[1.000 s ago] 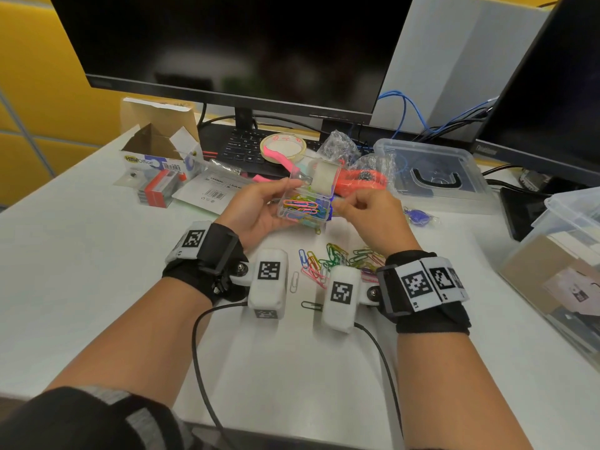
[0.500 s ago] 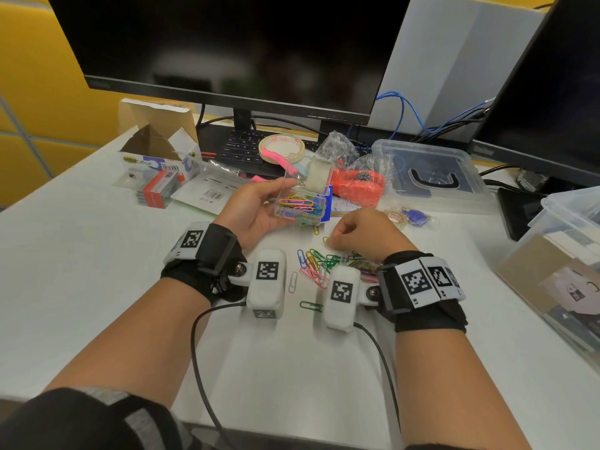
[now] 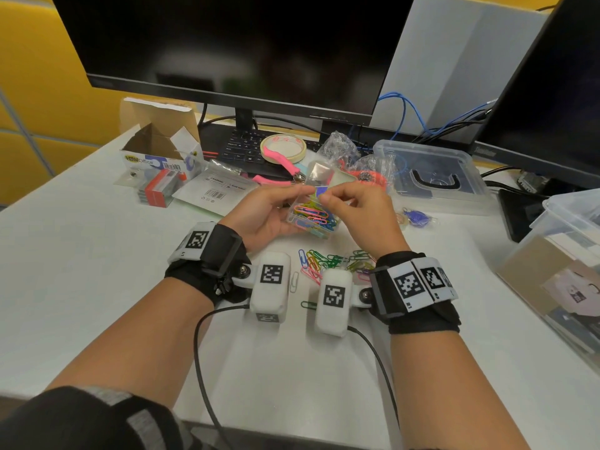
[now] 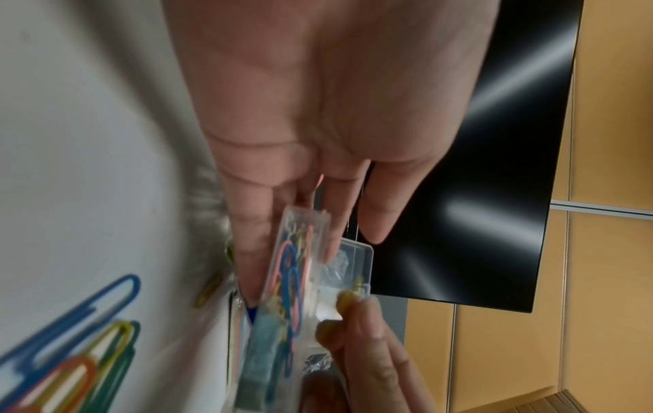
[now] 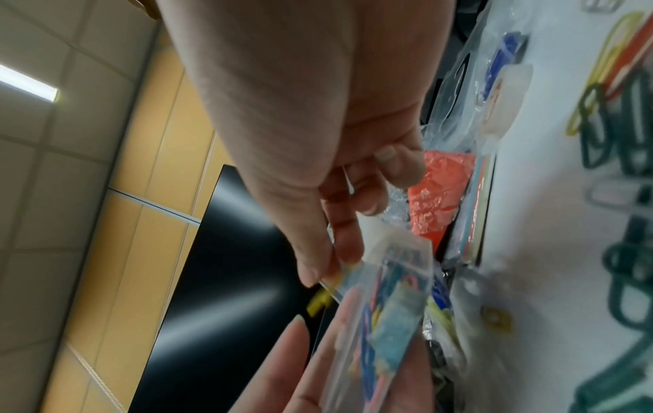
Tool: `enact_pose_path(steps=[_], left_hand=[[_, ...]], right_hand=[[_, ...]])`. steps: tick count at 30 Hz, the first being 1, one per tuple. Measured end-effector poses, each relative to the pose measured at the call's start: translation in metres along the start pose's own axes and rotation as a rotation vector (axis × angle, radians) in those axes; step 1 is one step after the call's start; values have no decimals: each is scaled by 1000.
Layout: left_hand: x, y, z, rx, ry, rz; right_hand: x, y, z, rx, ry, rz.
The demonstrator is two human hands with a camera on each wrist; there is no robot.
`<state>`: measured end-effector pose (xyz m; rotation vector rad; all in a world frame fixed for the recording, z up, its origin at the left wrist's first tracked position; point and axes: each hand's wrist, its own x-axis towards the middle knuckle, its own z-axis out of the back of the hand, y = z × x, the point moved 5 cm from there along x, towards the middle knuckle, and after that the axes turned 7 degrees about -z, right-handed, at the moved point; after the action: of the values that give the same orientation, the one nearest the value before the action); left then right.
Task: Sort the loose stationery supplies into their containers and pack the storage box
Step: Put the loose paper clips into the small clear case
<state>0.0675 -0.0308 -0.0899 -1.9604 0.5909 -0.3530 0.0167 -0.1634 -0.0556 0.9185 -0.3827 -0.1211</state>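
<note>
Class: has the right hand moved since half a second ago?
Yes. The right hand rose from the loose clips to the clip box, toward the monitor.

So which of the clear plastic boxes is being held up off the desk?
The small paper clip box, gripped by the left hand; the larger lidded box sits on the desk.

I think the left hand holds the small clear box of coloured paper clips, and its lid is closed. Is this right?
Not quite. The left hand does hold the small clear box of coloured paper clips, but its lid is open, standing up behind the box. The head view shows this.
</note>
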Motion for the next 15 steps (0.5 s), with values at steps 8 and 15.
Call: enact_pose_path(steps=[8,15], left_hand=[[2,-3,8,-53,-120,-32],[4,-4,11,-61,-162,-42]], right_hand=[[-2,-23,13,-213,97,-230],[-17,-24,-5,-343,468,-368]])
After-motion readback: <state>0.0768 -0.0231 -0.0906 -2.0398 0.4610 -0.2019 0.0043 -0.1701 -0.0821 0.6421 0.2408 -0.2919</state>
